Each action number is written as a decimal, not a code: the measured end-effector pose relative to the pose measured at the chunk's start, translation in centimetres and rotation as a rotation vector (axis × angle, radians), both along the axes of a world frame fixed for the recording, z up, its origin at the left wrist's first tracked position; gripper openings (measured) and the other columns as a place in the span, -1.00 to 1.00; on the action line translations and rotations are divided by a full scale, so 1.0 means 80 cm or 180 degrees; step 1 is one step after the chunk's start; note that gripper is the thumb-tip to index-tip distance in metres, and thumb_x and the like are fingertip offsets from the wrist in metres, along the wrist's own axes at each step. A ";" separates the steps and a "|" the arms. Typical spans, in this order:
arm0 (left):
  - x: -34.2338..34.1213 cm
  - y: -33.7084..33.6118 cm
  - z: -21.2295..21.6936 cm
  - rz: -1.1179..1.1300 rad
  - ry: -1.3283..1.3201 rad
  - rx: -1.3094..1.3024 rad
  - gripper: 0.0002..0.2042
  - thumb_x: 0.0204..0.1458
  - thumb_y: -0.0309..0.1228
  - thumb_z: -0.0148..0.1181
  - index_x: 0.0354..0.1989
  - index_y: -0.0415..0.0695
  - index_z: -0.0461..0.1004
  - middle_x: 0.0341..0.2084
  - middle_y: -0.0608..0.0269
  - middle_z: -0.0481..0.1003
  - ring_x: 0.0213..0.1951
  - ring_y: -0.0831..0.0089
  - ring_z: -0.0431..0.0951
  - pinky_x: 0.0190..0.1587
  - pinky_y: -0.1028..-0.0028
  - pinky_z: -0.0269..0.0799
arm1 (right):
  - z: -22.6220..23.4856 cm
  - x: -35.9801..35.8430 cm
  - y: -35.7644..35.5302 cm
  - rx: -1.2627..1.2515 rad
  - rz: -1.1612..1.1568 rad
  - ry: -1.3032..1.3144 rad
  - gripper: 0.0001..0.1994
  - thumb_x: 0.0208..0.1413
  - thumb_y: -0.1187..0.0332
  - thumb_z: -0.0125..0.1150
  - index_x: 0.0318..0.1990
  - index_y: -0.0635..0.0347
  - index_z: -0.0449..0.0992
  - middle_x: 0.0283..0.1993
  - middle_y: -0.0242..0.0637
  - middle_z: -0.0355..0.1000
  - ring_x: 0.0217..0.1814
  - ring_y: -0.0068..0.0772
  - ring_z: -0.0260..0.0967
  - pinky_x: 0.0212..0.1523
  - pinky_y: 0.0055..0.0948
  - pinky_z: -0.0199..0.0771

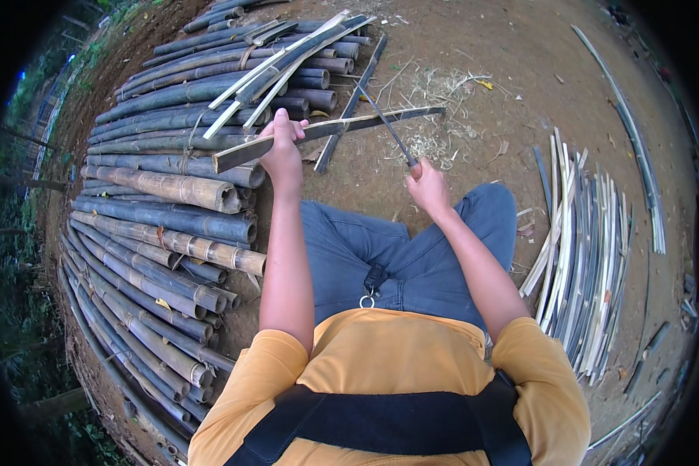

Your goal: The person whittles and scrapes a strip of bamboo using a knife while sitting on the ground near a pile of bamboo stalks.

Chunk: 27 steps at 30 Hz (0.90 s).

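My left hand [283,144] is closed round a split bamboo strip [334,128], dark on its outer skin and pale along the edge. The strip slants across in front of me, its far end to the right. In my right hand [429,189] is the wooden handle of a long, thin-bladed knife [388,126]. Its blade points up and to the left and crosses the strip near the middle; whether it touches the strip I cannot tell. Beyond them, another dark bamboo piece [353,101] lies on the ground, passing behind the strip.
Stacked bamboo poles [171,186] fill the left side, with several split strips [287,66] on top. Thin shavings [435,144] litter the dirt ahead. A bundle of pale and dark strips [586,264] lies right of my knee. Long pieces [629,132] rest at the far right.
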<state>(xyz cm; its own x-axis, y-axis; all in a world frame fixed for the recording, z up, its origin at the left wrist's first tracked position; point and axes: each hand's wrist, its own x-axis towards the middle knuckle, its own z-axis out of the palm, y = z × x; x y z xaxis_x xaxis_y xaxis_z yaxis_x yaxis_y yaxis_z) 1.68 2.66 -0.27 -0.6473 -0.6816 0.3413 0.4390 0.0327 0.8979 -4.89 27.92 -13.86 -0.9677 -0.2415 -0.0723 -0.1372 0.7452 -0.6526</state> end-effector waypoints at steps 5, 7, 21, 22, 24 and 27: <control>-0.009 -0.005 0.005 0.0077 -0.0043 0.0044 -0.58 0.31 -0.31 -0.02 -0.66 -0.14 0.26 -0.67 0.32 0.29 -0.54 0.56 0.30 -0.12 0.26 0.56 | -0.065 -0.072 0.006 -0.0057 -0.0844 -0.0205 -0.75 0.06 0.27 0.14 -0.18 0.23 0.45 -0.28 0.14 0.53 -0.13 0.20 0.50 -0.08 0.05 0.47; -0.007 -0.001 0.002 0.0165 -0.0038 0.0001 -0.58 0.32 -0.30 -0.03 -0.66 -0.14 0.26 -0.67 0.31 0.29 -0.54 0.56 0.30 -0.12 0.26 0.56 | -0.058 -0.071 0.015 -0.0105 -0.0748 -0.0308 -0.75 0.05 0.29 0.16 -0.17 0.24 0.47 -0.27 0.14 0.53 -0.12 0.19 0.50 -0.08 0.03 0.46; -0.014 -0.016 -0.005 0.0536 -0.0150 0.0230 -0.61 0.32 -0.26 -0.01 -0.59 -0.16 0.28 -0.63 0.30 0.30 -0.52 0.56 0.32 -0.15 0.29 0.56 | -0.065 -0.045 -0.005 -0.0158 -0.0782 -0.0284 -0.74 0.02 0.30 0.20 -0.15 0.21 0.44 -0.31 0.06 0.54 -0.16 0.16 0.52 -0.12 0.03 0.48; -0.013 -0.018 -0.008 0.0466 -0.0111 0.0191 -0.61 0.32 -0.26 -0.01 -0.58 -0.15 0.28 -0.63 0.30 0.30 -0.52 0.56 0.32 -0.14 0.29 0.56 | -0.069 -0.050 0.001 -0.0131 -0.0787 -0.0300 -0.73 0.01 0.30 0.20 -0.14 0.21 0.45 -0.29 0.07 0.54 -0.15 0.16 0.52 -0.11 0.03 0.47; -0.006 -0.024 -0.016 0.0378 -0.0041 0.0113 -0.62 0.32 -0.26 -0.01 -0.58 -0.15 0.28 -0.63 0.31 0.29 -0.52 0.56 0.33 -0.14 0.28 0.56 | -0.050 -0.050 0.006 -0.0071 -0.0744 -0.0343 -0.71 0.01 0.30 0.20 -0.12 0.22 0.45 -0.25 0.08 0.54 -0.12 0.15 0.51 -0.08 0.03 0.46; -0.010 -0.024 -0.015 0.0363 0.0012 0.0099 -0.61 0.32 -0.25 -0.02 -0.58 -0.14 0.28 -0.63 0.31 0.27 -0.52 0.55 0.32 -0.12 0.25 0.55 | -0.026 -0.017 0.001 -0.0390 -0.0408 -0.0132 -0.75 0.00 0.28 0.19 -0.20 0.21 0.43 -0.34 0.04 0.54 -0.20 0.16 0.53 -0.15 0.05 0.47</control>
